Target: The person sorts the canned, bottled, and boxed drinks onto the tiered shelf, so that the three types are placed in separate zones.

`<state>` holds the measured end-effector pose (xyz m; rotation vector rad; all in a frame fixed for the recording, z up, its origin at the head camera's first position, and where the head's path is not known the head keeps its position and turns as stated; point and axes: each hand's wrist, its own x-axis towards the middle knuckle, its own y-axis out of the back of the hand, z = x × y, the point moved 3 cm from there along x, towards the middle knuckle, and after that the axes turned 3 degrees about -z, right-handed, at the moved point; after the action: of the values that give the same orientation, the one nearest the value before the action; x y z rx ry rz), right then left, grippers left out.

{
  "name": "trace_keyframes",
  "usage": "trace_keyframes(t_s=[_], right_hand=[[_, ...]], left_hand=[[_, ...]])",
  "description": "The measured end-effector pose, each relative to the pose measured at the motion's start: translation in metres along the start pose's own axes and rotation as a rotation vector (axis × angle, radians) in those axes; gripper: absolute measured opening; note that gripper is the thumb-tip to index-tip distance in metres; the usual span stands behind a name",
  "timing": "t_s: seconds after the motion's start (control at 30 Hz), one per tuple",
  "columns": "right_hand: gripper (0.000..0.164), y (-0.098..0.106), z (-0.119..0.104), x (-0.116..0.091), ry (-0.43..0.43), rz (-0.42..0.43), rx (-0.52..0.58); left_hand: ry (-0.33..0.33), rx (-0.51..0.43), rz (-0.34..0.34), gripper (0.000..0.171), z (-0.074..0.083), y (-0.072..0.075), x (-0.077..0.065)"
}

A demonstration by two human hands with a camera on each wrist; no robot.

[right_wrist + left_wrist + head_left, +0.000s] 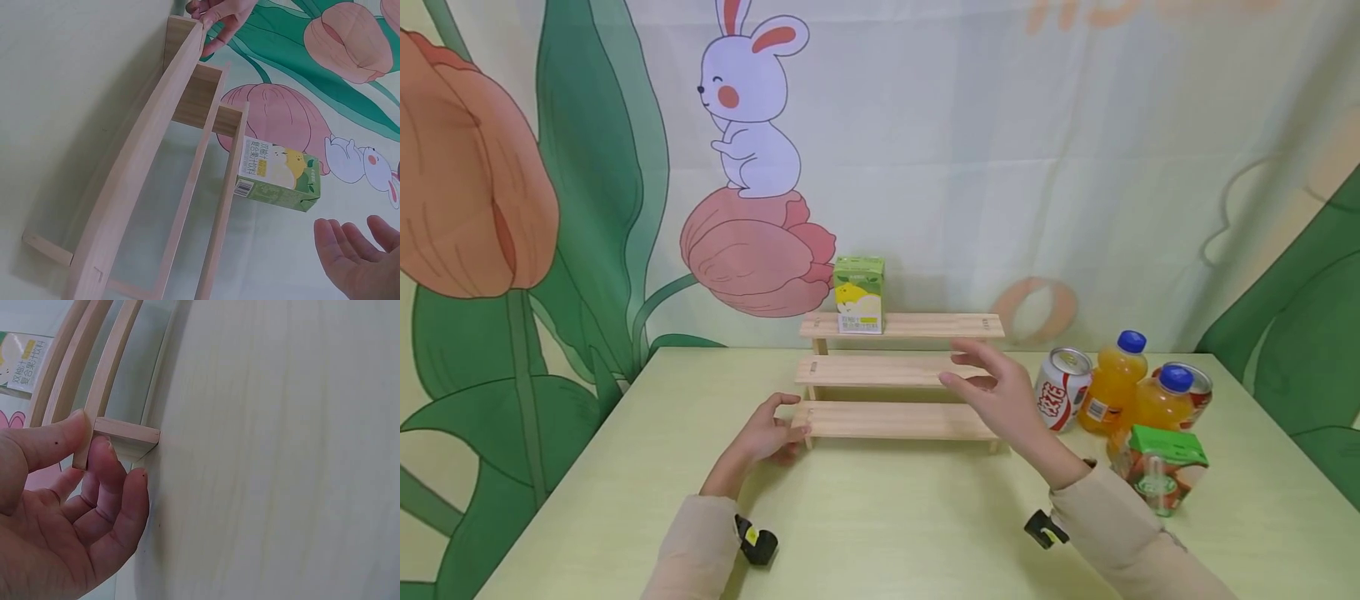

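A three-tier wooden shelf (895,421) stands on the table. My left hand (769,432) pinches the left end of its lowest board, thumb on top and fingers beneath, as the left wrist view shows up close. On the top board, toward the left, a green juice carton (859,296) stands upright. My right hand (996,392) is held over the shelf's right side with fingers loosely bent and nothing in them. In the right wrist view that hand (359,256) appears apart from the carton (278,172).
Right of the shelf stand a white and red can (1063,389), two orange juice bottles (1115,383) with blue caps, another can (1201,392) behind them, and a green-topped brown carton (1167,471) in front. A printed curtain (910,167) hangs behind the table.
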<state>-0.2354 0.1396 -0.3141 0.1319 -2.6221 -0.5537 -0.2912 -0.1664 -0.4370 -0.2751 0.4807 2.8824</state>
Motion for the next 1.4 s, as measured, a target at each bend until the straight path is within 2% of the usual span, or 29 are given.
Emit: trace_keyframes(t_s=[0.47,1.2,1.4], right_hand=[[0.041,0.012,-0.003,-0.021,-0.02,-0.029,-0.026],[0.041,0.031,0.001,-0.048,0.097,-0.035,-0.079],[0.042,0.037,0.003,-0.054,0.083,-0.046,-0.092]], left_hand=[[0.004,0.017,0.003,0.053,0.0,0.001,-0.001],[0.005,0.004,-0.001,0.055,-0.002,0.001,0.001],[0.005,-0.002,-0.005,0.055,-0.003,0.001,0.001]])
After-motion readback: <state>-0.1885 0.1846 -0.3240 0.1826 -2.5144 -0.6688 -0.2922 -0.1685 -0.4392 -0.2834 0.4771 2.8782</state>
